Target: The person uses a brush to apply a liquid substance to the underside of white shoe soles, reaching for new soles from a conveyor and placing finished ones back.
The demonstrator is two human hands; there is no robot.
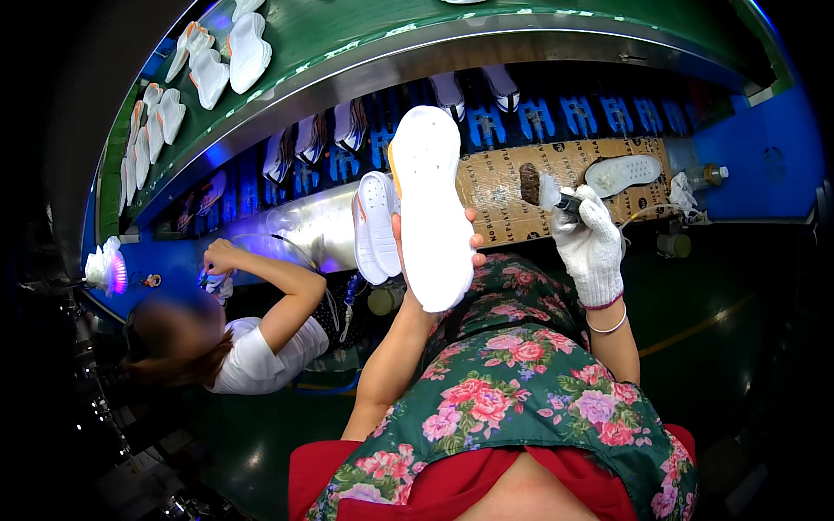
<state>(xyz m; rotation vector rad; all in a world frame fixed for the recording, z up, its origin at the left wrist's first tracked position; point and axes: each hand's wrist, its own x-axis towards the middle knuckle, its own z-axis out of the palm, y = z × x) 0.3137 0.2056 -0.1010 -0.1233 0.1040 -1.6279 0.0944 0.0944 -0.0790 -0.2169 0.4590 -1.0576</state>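
My bare left hand [477, 240] is closed round a white shoe sole [433, 217], with fingertips showing at its right edge and the thumb at its left. The sole stands nearly upright in the picture, its smooth pale face toward me and an orange strip along the upper left edge. My right hand [589, 243], in a white knitted glove, grips a brush [549, 192] by its dark handle. The brown bristles point left, apart from the sole. Beside the held sole, white soles [375, 227] rest on the metal bench. Another sole [622, 175] lies on cardboard near my right hand.
Printed cardboard [499, 208] covers part of the bench. Behind it, shoe uppers [350, 127] sit among blue holders [486, 127]. A green conveyor belt [347, 35] carries several soles. A plastic bottle [705, 177] stands at right. At left, a co-worker [269, 352] reaches toward the bench.
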